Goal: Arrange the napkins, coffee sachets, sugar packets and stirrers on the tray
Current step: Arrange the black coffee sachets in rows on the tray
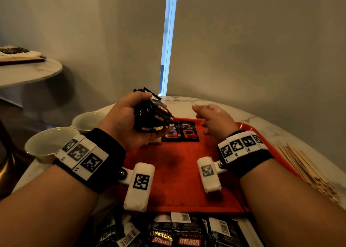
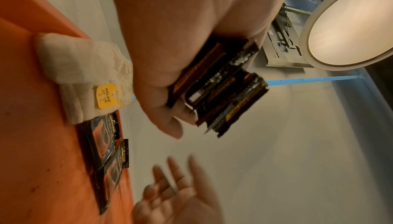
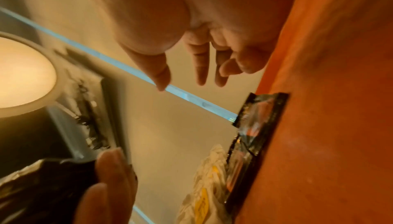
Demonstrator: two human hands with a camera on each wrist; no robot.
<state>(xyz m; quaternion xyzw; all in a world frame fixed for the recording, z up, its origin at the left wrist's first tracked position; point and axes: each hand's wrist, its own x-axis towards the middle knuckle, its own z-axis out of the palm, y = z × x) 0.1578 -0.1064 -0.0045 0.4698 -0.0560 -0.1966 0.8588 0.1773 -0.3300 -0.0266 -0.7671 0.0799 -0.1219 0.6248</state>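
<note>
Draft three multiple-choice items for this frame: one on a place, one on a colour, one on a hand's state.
1. Where do the wooden stirrers lie?
A. on the table right of the tray
B. in a cup
C. in the right hand

2. What colour is the tray?
A. blue
B. red
C. white

3. What is the left hand doing?
A. resting flat on the table
B. gripping a bundle of coffee sachets
C. lifting a cup

Answers: 1 A, the head view shows them fanned out on the marble beside the tray's right rim. 2 B, its bare floor is red. 3 B, fingers and thumb curl round the black bundle, while the right hand holds nothing.
</note>
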